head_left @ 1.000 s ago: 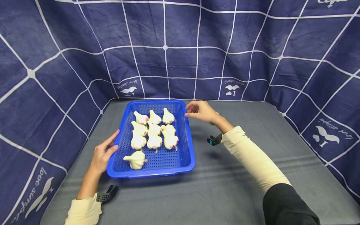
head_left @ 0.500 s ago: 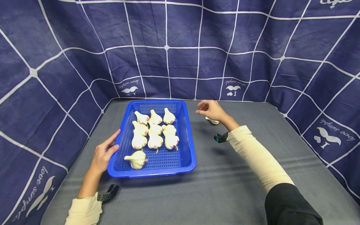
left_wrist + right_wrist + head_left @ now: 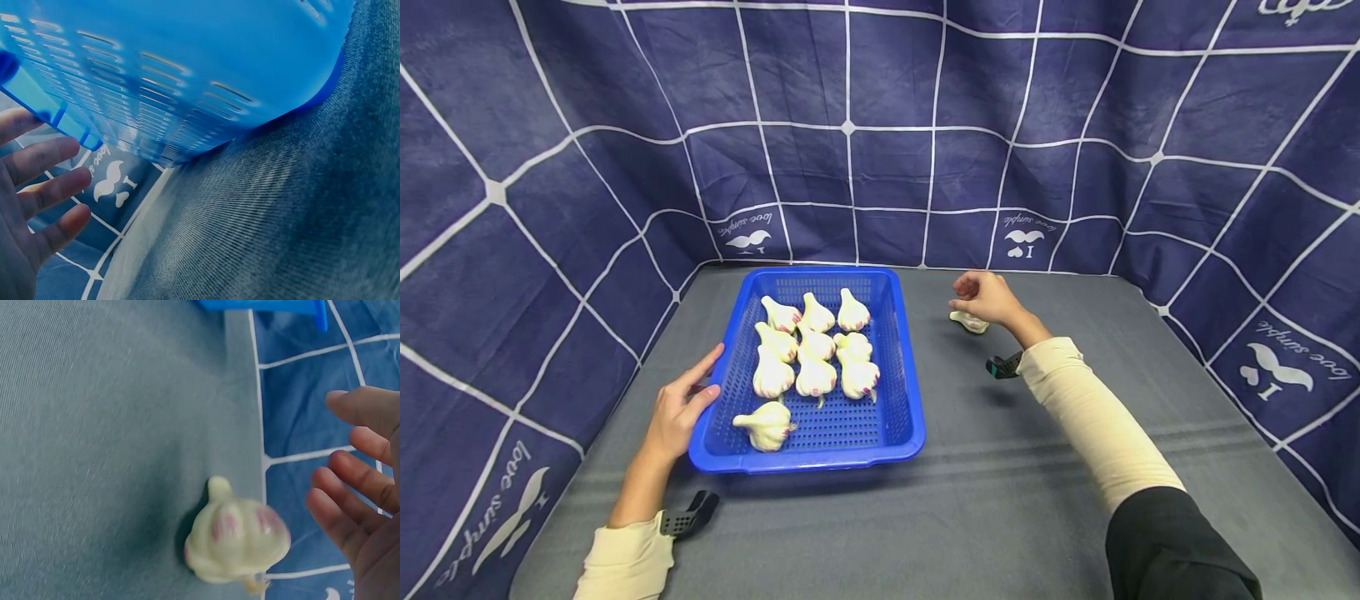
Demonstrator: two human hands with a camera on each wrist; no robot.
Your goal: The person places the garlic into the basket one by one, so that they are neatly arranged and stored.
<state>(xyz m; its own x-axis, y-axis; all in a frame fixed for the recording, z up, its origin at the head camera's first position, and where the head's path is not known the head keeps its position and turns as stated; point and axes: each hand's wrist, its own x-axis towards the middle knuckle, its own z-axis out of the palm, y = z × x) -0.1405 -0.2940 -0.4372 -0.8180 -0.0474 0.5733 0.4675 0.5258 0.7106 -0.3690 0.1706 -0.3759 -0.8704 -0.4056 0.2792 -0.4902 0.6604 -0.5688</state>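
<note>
A blue plastic basket (image 3: 808,461) with slotted walls holds several white garlic bulbs (image 3: 770,373), most bunched in rows, while one bulb (image 3: 766,427) lies apart near the front left corner. My left hand (image 3: 676,412) rests at the basket's left rim, its fingers extended; the left wrist view shows the spread fingers (image 3: 53,187) beside the slotted wall. My right hand (image 3: 988,298) hovers over a single garlic bulb (image 3: 237,540) lying on the grey table right of the basket. In the right wrist view nothing is between its loosely bent fingers.
The grey table (image 3: 1000,500) extends in front of the basket and to its right. A dark blue curtain (image 3: 895,167) with white grid lines encloses the back and both sides. Black straps (image 3: 688,517) sit at the wrists.
My right hand has moved right, away from the basket's right rim, to above the loose bulb, which has come into view. My left hand and the basket stay in place.
</note>
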